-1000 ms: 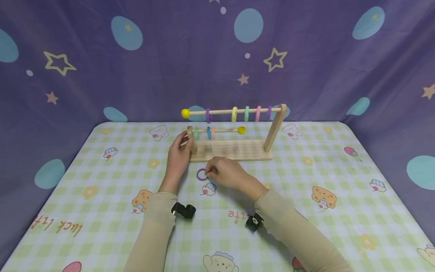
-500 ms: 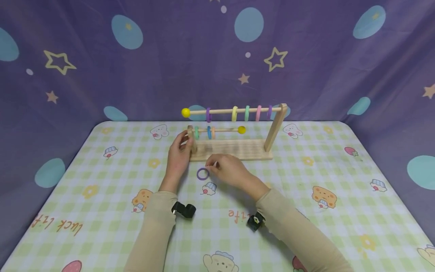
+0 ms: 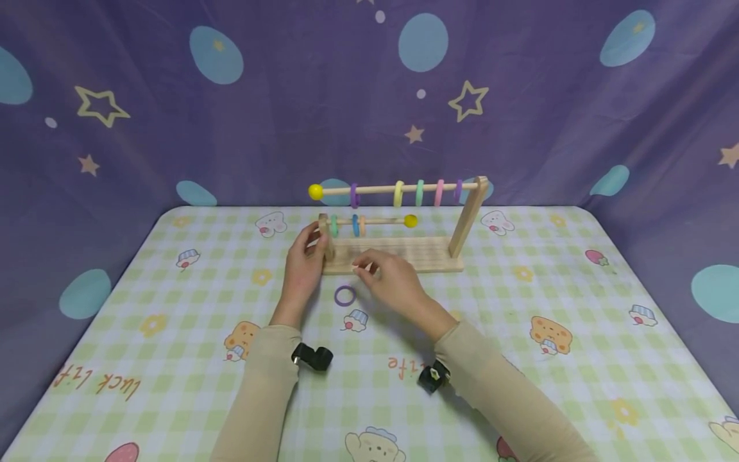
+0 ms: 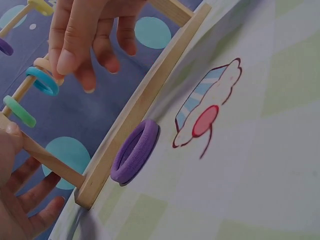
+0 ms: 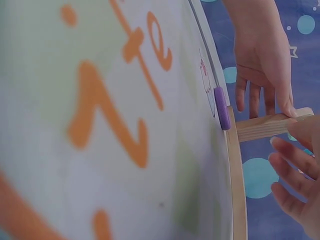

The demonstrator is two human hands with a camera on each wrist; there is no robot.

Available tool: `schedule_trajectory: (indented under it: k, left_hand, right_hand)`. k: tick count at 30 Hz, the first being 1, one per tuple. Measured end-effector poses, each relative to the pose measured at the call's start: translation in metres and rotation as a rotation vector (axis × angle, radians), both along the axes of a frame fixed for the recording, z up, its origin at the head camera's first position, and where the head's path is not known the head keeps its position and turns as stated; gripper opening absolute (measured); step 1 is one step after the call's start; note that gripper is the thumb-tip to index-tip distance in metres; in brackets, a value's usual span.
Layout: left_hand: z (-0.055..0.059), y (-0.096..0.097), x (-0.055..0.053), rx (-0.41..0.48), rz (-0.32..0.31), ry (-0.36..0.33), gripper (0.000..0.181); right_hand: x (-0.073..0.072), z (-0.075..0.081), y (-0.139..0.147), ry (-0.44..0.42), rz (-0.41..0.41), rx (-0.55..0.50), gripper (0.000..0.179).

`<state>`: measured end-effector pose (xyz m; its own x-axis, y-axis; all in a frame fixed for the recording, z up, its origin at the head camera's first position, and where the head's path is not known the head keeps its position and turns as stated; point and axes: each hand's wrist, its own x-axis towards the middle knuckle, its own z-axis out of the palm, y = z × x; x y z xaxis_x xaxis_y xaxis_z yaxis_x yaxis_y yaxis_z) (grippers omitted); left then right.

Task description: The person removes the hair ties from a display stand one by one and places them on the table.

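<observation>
My left hand (image 3: 305,260) grips the short left post (image 4: 52,162) of a wooden stand (image 3: 416,251), its thumb against the post near the top. On the tablecloth just in front of the stand lies a purple hair tie (image 3: 337,297), flat, its ribbed fabric plain in the left wrist view. Over the stand's front edge hovers my right hand (image 3: 392,282), thumb and forefinger close together, the other fingers loosely bent, nothing held. Green (image 3: 334,226), blue (image 3: 355,225) and peach (image 3: 362,225) hair ties hang on the lower rod, beside the left hand.
Above, a longer rod (image 3: 375,190) from the tall right post (image 3: 467,218) carries several hair ties in purple, yellow, green and pink. Both rods end in yellow balls (image 3: 315,192). A checked tablecloth (image 3: 173,385) covers the table; a purple curtain (image 3: 277,128) hangs behind.
My right hand has let go of the purple hair tie and risen away toward the stand; the hair tie stays on the cloth. My left hand has kept its grip on the post.
</observation>
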<state>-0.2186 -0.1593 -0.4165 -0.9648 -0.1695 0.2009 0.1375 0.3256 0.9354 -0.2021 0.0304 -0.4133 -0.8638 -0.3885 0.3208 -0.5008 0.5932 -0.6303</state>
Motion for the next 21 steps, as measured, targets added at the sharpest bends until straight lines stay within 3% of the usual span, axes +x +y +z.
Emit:
schedule_trajectory:
  k: [12, 21]
  left_hand:
    - [0.001, 0.000, 0.001, -0.004, -0.009, -0.015, 0.046]
    - [-0.001, -0.001, 0.000, -0.009, -0.009, -0.003, 0.046]
  right_hand:
    - [-0.003, 0.000, 0.000, 0.092, -0.093, -0.179, 0.014]
    - [-0.011, 0.004, 0.002, 0.131, -0.141, -0.259, 0.014]
